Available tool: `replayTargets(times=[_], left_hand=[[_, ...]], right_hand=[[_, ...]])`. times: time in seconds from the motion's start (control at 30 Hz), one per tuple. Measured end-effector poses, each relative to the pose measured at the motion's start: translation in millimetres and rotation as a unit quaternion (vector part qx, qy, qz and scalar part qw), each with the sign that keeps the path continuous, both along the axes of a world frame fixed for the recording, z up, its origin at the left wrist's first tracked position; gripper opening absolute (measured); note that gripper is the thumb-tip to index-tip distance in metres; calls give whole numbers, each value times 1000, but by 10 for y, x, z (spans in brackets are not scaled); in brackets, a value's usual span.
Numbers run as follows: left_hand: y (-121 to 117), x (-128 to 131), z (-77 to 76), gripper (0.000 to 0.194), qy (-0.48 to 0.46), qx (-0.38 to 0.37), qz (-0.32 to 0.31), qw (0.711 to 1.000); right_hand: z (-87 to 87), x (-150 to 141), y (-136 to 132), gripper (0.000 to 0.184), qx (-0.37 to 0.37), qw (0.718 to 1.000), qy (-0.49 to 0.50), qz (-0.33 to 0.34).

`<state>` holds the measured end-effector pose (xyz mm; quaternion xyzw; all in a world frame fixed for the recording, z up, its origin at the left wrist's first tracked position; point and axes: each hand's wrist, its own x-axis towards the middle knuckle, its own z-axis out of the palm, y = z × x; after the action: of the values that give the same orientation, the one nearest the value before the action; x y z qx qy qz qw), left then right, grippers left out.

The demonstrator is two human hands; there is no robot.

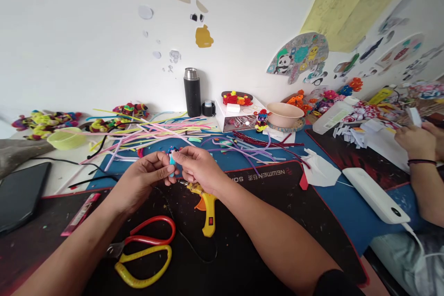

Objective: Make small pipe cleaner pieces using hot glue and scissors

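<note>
My left hand (147,178) and my right hand (197,169) meet above the black desk mat (277,203). Both pinch a small light-blue craft piece (172,161) between their fingertips. Bits of blue and red fuzz show at its top. A yellow glue gun (207,206) lies on the mat right under my right hand. Red and yellow scissors (145,252) rest nearer to me, below my left forearm.
A heap of coloured pipe cleaners (152,134) spreads behind the hands. A black flask (192,91), a white box (237,113) and a beige bowl (284,114) stand by the wall. Another person's hand (414,141) works with paper at right. A white power bank (376,194) and a dark tablet (19,194) lie on the table.
</note>
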<state>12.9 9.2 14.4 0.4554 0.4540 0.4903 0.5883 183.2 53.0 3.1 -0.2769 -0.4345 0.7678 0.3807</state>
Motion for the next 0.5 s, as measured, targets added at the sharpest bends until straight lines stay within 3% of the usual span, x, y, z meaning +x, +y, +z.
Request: replayTargets(times=[0.27,0.5], left_hand=[[9,24,-10,39,4,-2,9,1000],[5,-36,-46,37,50,14,44,998]], right_hand=[[-71,-46,-2,47,27,1000,5,-15],[-45,-55,-45,49,23,1000,-3,11]])
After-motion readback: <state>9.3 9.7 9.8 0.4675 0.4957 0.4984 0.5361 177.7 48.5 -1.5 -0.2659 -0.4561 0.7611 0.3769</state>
